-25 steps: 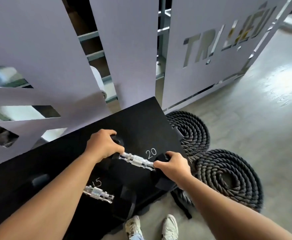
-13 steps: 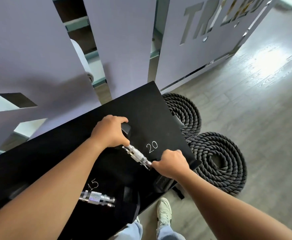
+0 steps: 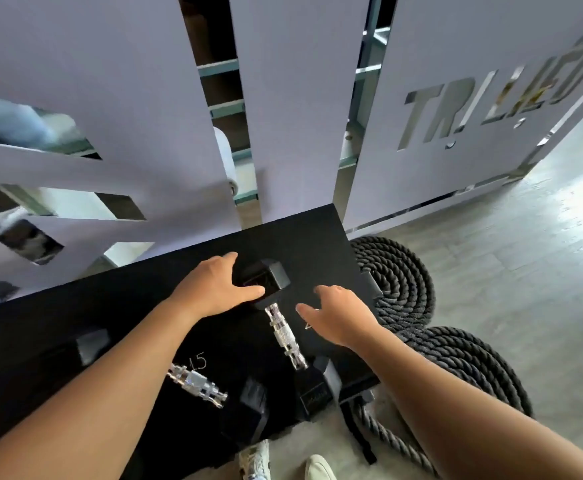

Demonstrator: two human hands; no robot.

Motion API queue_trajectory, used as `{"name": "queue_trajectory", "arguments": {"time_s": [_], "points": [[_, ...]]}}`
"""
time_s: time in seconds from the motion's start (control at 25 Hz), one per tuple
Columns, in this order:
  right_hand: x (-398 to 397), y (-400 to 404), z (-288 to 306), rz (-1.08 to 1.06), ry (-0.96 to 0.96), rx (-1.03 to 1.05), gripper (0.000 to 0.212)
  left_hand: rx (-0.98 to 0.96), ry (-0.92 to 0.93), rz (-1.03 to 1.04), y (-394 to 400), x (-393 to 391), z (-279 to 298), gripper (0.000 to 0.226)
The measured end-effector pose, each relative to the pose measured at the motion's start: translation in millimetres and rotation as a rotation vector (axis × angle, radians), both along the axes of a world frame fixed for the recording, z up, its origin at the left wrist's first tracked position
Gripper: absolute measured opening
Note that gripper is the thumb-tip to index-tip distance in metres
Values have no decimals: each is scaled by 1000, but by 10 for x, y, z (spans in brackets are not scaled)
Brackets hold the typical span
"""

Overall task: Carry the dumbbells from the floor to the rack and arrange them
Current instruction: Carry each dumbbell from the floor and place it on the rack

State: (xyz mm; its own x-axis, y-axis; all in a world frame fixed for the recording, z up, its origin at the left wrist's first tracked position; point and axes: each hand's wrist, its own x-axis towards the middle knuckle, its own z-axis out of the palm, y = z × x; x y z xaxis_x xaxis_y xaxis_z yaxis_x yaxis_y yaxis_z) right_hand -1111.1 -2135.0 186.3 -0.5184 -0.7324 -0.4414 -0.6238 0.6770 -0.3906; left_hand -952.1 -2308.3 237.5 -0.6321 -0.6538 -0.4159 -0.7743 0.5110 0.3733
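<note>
A black hex dumbbell with a chrome handle [image 3: 285, 336] lies on the black rack top [image 3: 311, 233], its far head [image 3: 266, 278] pointing away from me and its near head at the rack's front edge. My left hand [image 3: 214, 289] rests on the far head's left side with straight fingers. Just right of the handle, my right hand [image 3: 338, 315] hovers with spread, relaxed fingers and holds nothing; it covers the chalk number. A second dumbbell [image 3: 198, 384] lies to the left, beside a chalked "15".
Two coiled black battle ropes [image 3: 404, 285] lie on the grey floor right of the rack. A white cut-out partition wall [image 3: 110, 98] stands directly behind the rack. My white shoes [image 3: 317, 467] show below the rack's front edge.
Both hands have let go of the dumbbell's heads. The dumbbell has turned from crosswise to pointing away from me. My right hand has lifted off it.
</note>
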Motion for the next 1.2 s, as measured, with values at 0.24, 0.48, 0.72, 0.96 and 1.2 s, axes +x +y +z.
{"name": "queue_trajectory", "arguments": {"time_s": [0.24,0.48,0.72,0.96,1.2], "points": [[405,-500,830,317,41,-192,70,-103,56,363,350,1077,613,87],[1852,-745,1436,770,25,-273,83,-174,92,739,1085,2724,1014,87],[4022,-234,1730,1194,-40,-255,79,-244,135,1185,2635,4617,1146,77],[6322,1232,1857,1560,-156,-229,68,-257,52,1567,4870,6351,1242,78],[8179,3067,2005,1887,-287,-178,75,-371,10,1919,7215,7363,1345,83]]}}
